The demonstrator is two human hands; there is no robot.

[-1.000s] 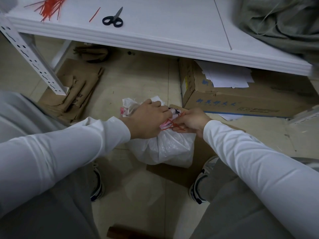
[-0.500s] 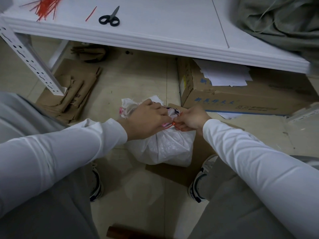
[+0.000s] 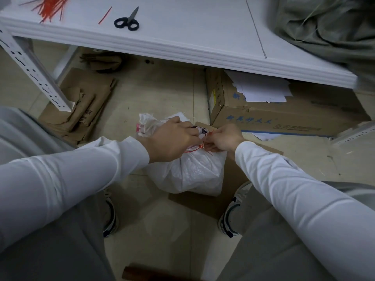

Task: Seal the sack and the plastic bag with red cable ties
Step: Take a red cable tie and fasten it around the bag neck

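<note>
Since 1 second ago the right hand [image 3: 225, 138] has closed in on the left hand [image 3: 174, 138], so that the 2 now meet at the neck of the plastic bag [image 3: 192, 173]; the bag itself has stayed where it was.

Head view: the white plastic bag stands on the tiled floor between the person's 2 shoes, its lower edge on a flat sheet of brown cardboard [image 3: 203, 201]. The left hand grips the gathered neck from above, fingers curled round it, and the bag's crumpled top sticks out to the left of that hand. The right hand pinches the red cable tie [image 3: 194, 149] between thumb and fingertips, just beside the left fingers. A thin red loop of the tie shows under the left hand against the white plastic, and a short red end pokes out above the right fingers. Whether the tie is fully drawn tight cannot be told.

Beyond the hands runs a white table [image 3: 182, 47]. On it lie black-handled scissors [image 3: 127, 20], 1 loose red tie [image 3: 105, 15] just left of them, and a heap of spare red ties [image 3: 50, 7] at the far left corner. The grey-green sack [image 3: 328, 27] lies crumpled on the table's right end. Under the table sits a cardboard box [image 3: 284, 118] with white papers [image 3: 261, 88] on top.
</note>
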